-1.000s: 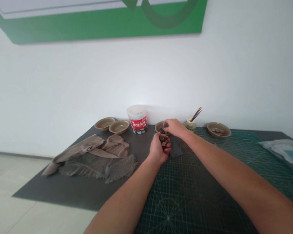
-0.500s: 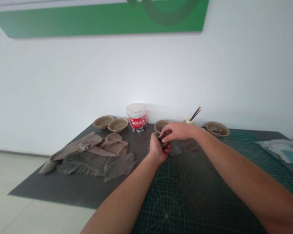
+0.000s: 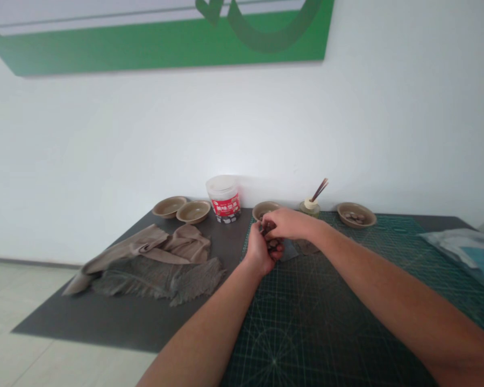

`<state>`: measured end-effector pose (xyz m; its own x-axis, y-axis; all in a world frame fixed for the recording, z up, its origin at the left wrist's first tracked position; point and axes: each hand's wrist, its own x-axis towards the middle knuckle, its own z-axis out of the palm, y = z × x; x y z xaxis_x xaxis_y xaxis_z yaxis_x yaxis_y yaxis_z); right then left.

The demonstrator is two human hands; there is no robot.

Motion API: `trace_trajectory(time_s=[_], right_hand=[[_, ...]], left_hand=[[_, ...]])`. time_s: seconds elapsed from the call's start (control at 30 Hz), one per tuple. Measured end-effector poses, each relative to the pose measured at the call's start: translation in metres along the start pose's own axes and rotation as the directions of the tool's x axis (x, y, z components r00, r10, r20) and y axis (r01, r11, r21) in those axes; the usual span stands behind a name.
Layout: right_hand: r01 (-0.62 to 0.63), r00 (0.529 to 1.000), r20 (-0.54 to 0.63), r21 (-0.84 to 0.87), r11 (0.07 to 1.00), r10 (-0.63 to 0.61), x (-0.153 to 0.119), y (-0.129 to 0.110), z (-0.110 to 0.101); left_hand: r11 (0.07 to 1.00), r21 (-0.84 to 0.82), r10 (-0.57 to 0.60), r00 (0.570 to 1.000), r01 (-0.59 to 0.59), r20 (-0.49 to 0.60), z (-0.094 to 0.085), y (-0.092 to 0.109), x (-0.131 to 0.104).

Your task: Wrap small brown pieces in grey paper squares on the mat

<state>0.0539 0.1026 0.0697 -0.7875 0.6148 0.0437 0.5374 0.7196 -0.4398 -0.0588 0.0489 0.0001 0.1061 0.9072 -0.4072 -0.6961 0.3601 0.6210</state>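
My left hand (image 3: 258, 252) is cupped over the cutting mat with its fingers curled round several small dark brown pieces (image 3: 273, 245). From above, my right hand (image 3: 288, 223) reaches into that palm, thumb and fingers pressed together among the pieces. Whatever sits between those fingertips is too small and covered to make out. Just behind both hands stands a brown bowl (image 3: 261, 207), its front partly blocked by them. Farther right, another brown bowl (image 3: 357, 208) has several roundish brown pieces in it.
Two brown bowls (image 3: 170, 207) and a clear tub with a red label (image 3: 226, 205) stand at the back left. Crumpled brown and grey cloths (image 3: 157, 277) lie left. A reed bottle (image 3: 310, 207) stands behind my right wrist; a plastic bag (image 3: 463, 244) lies right on the green cutting mat (image 3: 274, 333).
My right fingers have dipped a little deeper into my left palm. The whole view has shifted slightly, with more of the wall sign showing. The bowls and cloths stay put.
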Motion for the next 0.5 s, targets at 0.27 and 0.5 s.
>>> trace_trajectory(time_s=[0.27,0.5], right_hand=[[-0.021,0.992,-0.119,0.085,0.996,0.031,0.004,0.003,-0.001],[-0.172,0.925,-0.325,0.106,0.979,0.197,0.022,0.024,0.007]], left_hand=[[0.999,-0.024,0.035,0.999,-0.034,0.026,0.000,0.002,-0.001],[0.995,-0.046,0.090,0.996,-0.091,-0.028,0.001,0.002,-0.002]])
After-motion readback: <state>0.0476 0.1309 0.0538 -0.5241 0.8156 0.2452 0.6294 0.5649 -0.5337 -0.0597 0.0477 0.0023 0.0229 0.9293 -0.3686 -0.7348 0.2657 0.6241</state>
